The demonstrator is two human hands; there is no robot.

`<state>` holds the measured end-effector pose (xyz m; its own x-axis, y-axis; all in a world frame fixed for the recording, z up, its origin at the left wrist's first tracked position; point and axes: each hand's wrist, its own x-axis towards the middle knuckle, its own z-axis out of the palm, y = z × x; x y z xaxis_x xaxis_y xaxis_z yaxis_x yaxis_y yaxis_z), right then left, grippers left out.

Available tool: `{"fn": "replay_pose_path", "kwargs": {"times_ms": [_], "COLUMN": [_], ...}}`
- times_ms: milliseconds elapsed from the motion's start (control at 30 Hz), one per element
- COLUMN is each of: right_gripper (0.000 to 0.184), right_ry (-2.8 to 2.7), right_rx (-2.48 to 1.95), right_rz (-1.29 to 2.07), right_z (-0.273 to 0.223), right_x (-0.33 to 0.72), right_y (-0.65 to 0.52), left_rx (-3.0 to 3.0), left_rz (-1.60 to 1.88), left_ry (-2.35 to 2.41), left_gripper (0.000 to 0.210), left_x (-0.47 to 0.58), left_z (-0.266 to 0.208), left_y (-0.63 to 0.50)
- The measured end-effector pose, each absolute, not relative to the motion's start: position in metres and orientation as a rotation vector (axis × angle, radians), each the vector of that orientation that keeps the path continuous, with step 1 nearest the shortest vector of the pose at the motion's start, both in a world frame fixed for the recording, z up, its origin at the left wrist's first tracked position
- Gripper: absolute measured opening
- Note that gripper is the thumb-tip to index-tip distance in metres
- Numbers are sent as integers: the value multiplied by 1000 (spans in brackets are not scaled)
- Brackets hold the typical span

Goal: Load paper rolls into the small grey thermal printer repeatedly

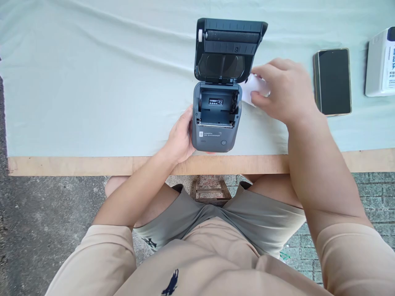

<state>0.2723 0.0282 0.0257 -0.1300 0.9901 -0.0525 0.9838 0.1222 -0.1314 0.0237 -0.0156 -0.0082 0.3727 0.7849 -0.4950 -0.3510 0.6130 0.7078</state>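
A dark grey label printer (212, 137) is held above the table near its front edge. Its lid (228, 49) stands open at the back, and the bay inside holds no roll. My left hand (182, 135) grips the printer's left side, with the fingertips hidden behind it. Just right of the printer, my right hand (285, 88) is closed on a white paper roll (255, 88), thumb below and fingers above. The lid's corner and the printer's body partly cover the roll's left end.
A smartphone (335, 82) lies on the pale cloth (108, 82) to the right. Beyond it, a white box (378, 68) with printed labelling is cut off by the frame. The table's bare wooden edge (77, 165) runs in front of my lap.
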Motion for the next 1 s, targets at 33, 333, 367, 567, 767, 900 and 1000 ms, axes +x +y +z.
{"fn": "replay_pose_path", "kwargs": {"times_ms": [33,333,367,567,767,900,1000], "right_gripper": [43,31,38,64,6,12,22], "right_ry": [-2244,-1770,-1766,-1861,-2003,-2128,-2160], "right_rx": [-1984,-1494,-1487,-1246,-1027,-1192,-1158], "right_rz": [209,-29,-50,142,354,259,164], "right_z": [28,38,40,45,24,20,23], "right_x": [275,298,295,249,223,222,220], "right_y": [26,15,13,-4,-9,-10,-10], "left_rx": [544,546,551,552,544,564,578], "left_rz": [767,751,762,766,866,864,826], "left_ry": [930,933,930,942,998,1005,977], "left_gripper": [47,53,52,48,42,40,43], "left_x": [24,24,24,24,27,28,28], "left_z": [-7,-7,-7,-11,-17,-16,-14], "left_y": [-15,-15,-15,-16,-18,-19,-18]}}
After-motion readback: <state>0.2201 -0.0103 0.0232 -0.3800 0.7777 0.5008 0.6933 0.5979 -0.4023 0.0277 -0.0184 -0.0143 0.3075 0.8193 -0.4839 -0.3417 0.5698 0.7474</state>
